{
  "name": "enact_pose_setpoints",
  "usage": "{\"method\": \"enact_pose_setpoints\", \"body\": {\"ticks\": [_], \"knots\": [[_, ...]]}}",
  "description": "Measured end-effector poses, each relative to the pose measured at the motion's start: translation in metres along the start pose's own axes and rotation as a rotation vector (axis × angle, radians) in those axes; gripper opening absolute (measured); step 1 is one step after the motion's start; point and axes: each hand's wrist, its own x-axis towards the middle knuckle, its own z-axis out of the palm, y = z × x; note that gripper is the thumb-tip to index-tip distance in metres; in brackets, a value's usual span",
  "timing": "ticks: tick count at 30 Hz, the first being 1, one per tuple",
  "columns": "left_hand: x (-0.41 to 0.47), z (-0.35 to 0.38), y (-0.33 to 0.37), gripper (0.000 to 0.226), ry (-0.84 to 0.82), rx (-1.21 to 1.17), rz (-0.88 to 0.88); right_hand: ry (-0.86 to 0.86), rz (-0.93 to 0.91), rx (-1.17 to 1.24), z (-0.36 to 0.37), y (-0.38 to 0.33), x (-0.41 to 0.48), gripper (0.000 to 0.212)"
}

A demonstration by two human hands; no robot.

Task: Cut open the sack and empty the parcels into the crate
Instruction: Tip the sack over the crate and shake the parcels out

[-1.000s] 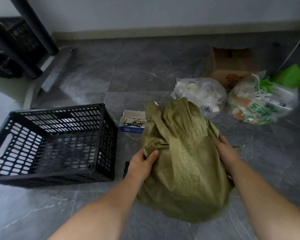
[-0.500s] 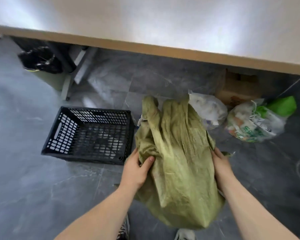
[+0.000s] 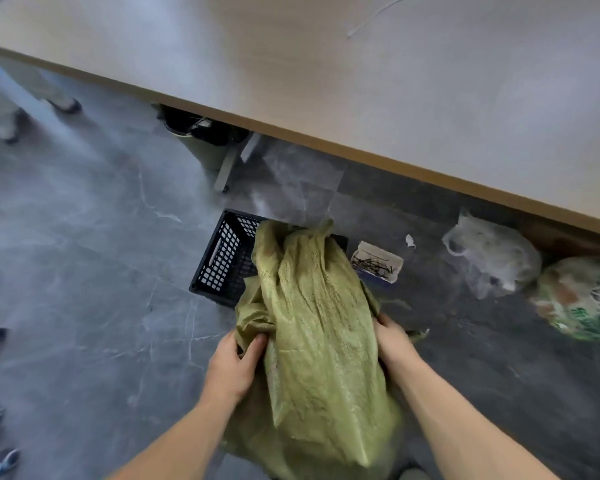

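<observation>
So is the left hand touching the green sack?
Touching. The head view shows the left hand gripping a bunched fold at the side of the green sack, thumb pressed into the cloth.

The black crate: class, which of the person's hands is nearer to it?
Left. The left hand grips the sack just below the black crate; the right hand holds the sack's far side.

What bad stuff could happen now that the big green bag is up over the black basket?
The green sack is gripped by the left hand and right hand, its top over only the near corner of the black crate. Parcels might spill onto the floor instead. A swinging sack could also knock the open box of nails just beside the crate and scatter them.
</observation>
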Motion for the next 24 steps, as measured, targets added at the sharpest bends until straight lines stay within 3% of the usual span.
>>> {"method": "enact_pose_setpoints", "body": {"ticks": [6,13,17,20,22,24], "knots": [[0.046,-0.062,-0.026,0.018,-0.061,0.096,-0.111,-0.060,0.109,-0.226,0.081,-0.020,0.026,0.054],[0.125,-0.095,-0.016,0.045,-0.169,0.319,-0.148,-0.122,0.213,-0.388,0.130,-0.046,0.058,0.051],[0.172,-0.095,0.000,0.059,-0.219,0.431,-0.200,-0.109,0.280,-0.169,0.143,-0.036,0.092,0.055],[0.204,-0.090,0.010,0.064,-0.219,0.450,-0.261,-0.142,0.314,0.002,0.149,0.026,0.172,0.080],[0.225,-0.087,0.017,0.071,-0.208,0.452,-0.314,-0.139,0.343,0.137,0.149,0.010,0.176,0.086],[0.249,-0.083,0.022,0.082,-0.196,0.473,-0.359,-0.147,0.388,0.216,0.149,-0.055,0.130,0.058]]}}
